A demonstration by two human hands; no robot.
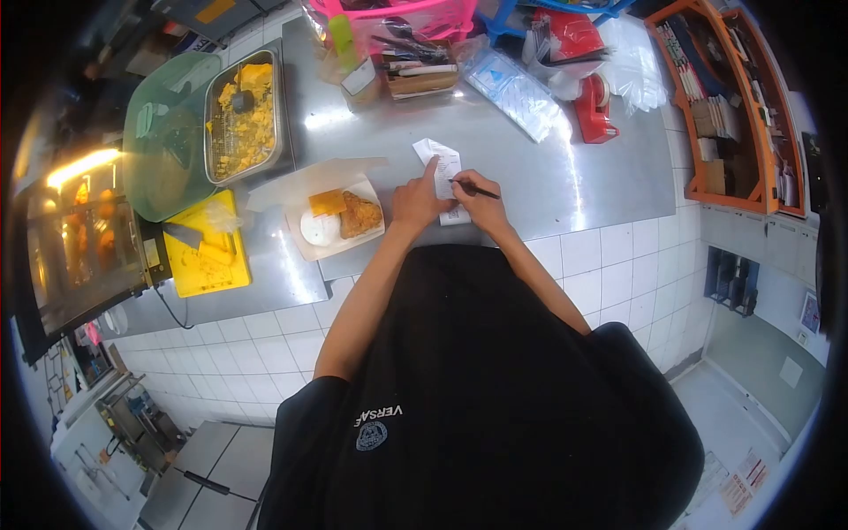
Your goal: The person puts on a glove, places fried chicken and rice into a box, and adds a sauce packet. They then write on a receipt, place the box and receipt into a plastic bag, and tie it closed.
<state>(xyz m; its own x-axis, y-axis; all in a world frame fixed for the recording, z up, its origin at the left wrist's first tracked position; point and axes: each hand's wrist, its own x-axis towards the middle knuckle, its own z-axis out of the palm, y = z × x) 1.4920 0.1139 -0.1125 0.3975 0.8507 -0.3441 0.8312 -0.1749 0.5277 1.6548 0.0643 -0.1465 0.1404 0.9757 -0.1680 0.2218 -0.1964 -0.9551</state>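
A white paper slip (448,166) with print on it lies on the steel counter (353,137). My left hand (419,201) rests on the slip's left side, its index finger stretched out over the paper. Between the fingers of my right hand (482,205) is a dark pen (478,189), its tip at the slip. Just left of my left hand stands an open white box (305,238) holding a piece of fried chicken (360,215), a round white item (320,229) and an orange packet (327,203).
At the left are a yellow cutting board (187,272) with a knife, a metal tray (281,115) of yellow food, a green lid (141,168) and a lit food warmer (84,238). Behind the slip are a red tape dispenser (595,119), plastic packs (517,93) and a pink basket (450,18).
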